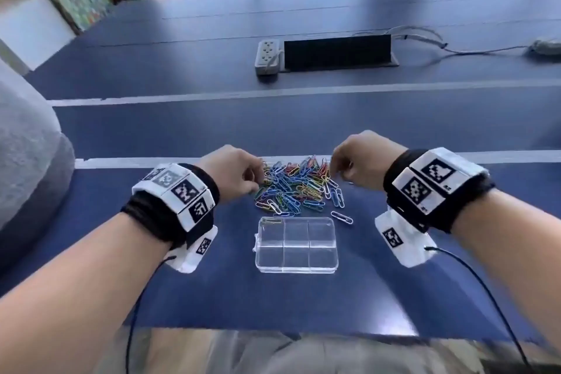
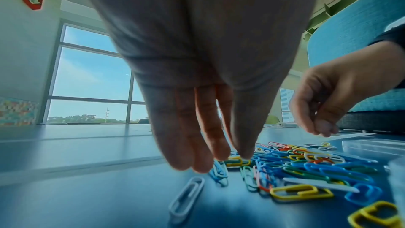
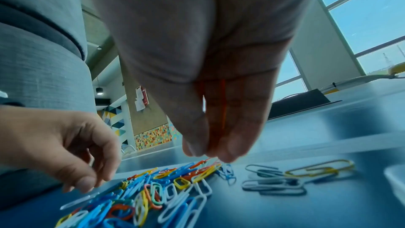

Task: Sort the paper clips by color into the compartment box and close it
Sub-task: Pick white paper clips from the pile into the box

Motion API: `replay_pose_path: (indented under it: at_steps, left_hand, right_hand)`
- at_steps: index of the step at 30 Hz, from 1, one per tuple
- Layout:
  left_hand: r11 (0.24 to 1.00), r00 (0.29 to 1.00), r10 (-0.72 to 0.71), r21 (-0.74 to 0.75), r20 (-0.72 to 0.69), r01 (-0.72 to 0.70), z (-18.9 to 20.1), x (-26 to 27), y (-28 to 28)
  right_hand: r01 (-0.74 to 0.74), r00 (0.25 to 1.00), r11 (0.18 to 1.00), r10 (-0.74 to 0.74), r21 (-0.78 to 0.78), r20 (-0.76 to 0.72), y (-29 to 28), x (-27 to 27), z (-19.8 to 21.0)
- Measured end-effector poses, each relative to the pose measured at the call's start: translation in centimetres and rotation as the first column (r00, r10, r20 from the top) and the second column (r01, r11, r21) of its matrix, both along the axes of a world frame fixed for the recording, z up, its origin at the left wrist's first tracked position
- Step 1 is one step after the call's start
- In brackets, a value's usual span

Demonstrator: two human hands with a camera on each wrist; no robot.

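A heap of mixed paper clips (image 1: pixel 296 187) in blue, yellow, green, orange and white lies on the blue table. Just in front of it sits the clear compartment box (image 1: pixel 296 266); one clip lies in its far left compartment, and no lid shows. My left hand (image 1: pixel 258 182) reaches into the heap's left edge with straight fingers (image 2: pixel 197 159), the thumb tip touching a yellow clip (image 2: pixel 235 161). My right hand (image 1: pixel 334 171) is at the heap's far right edge, its fingertips (image 3: pixel 192 148) pinched together on the end of an orange clip (image 3: pixel 202 161).
A stray white clip (image 1: pixel 341 217) lies right of the box, and others lie apart (image 3: pixel 274 185). Farther back are a power strip (image 1: pixel 267 58), a black cable hatch (image 1: pixel 337 51) and cables (image 1: pixel 425 36). A grey padded seat (image 1: pixel 27 161) stands at the left.
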State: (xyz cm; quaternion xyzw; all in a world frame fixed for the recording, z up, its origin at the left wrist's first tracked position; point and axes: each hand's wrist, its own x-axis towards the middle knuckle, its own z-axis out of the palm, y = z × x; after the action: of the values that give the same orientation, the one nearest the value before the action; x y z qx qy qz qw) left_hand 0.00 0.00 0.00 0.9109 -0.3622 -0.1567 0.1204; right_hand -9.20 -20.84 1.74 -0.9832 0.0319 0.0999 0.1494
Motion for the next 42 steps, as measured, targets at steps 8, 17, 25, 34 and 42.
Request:
replay_pose_path:
  at_steps: [8,17,25,34,42]
  left_hand:
    - [0.966,0.990,0.120,0.221,0.075,-0.134,0.1,1.4,0.8]
    - [0.928,0.982,0.183,0.323,0.044,-0.187,0.0,1.5,1.2]
    - [0.925,0.987,0.143,0.345,0.080,-0.162,0.2,0.9,0.5]
    - [0.924,0.973,0.232,0.315,-0.009,-0.217,0.5,0.2,0.6]
    - [0.941,0.981,0.194,0.287,-0.018,-0.181,-0.4,0.1,1.2]
  right_hand:
    - [0.074,0.992,0.989,-0.086,-0.127,-0.097,-0.1,1.8,-2.3]
    - [0.101,0.986,0.985,-0.117,-0.139,-0.117,-0.1,2.6,-2.5]
    - [0.115,0.987,0.981,-0.131,-0.156,-0.098,0.8,2.1,-2.7]
    - [0.157,0.980,0.984,-0.165,-0.079,-0.112,0.2,2.0,-2.5]
    - [0.134,0.985,0.989,-0.139,-0.055,-0.101,0.2,1.9,-2.3]
